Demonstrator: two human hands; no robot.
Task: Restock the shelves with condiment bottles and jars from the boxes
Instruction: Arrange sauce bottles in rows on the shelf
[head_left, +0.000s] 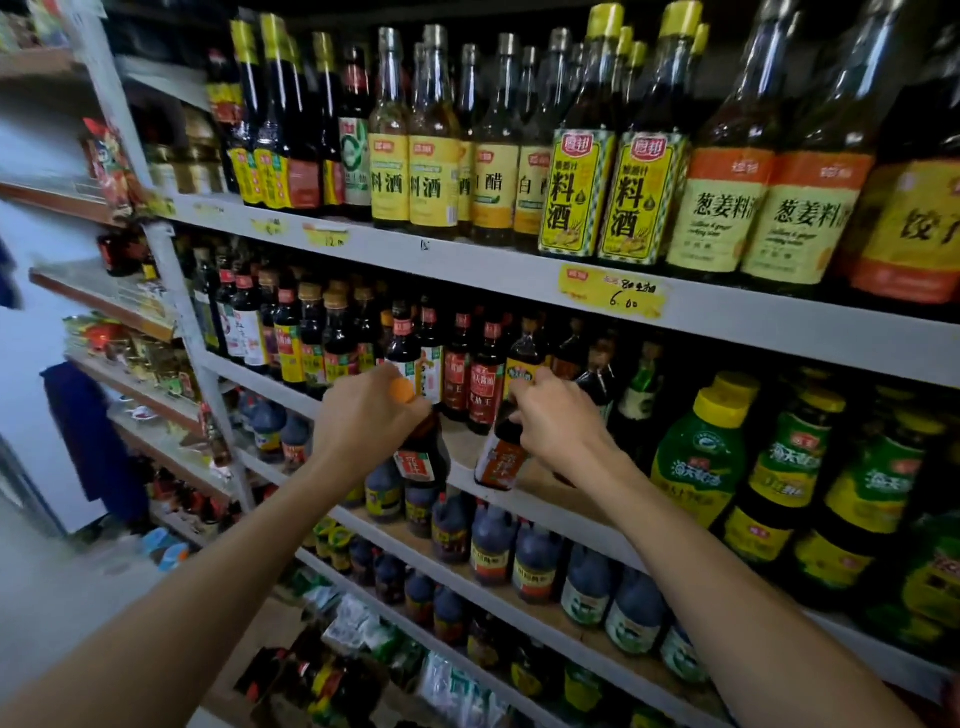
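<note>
My left hand (366, 410) grips the neck of a dark sauce bottle with an orange cap (423, 457), held in front of the middle shelf edge. My right hand (558, 413) grips the top of a second dark bottle with an orange label (500, 457), which is tilted, its base at the front of the middle shelf (524, 501). The two bottles are a short way apart. Behind them on that shelf stand rows of dark soy sauce bottles (470, 374). No box is in view.
The top shelf (467, 260) carries tall cooking wine and vinegar bottles. Green bottles with yellow caps (701, 447) stand to the right of my right hand. Lower shelves hold blue-grey jugs (491, 548) and packets. A narrow aisle and a further rack lie to the left.
</note>
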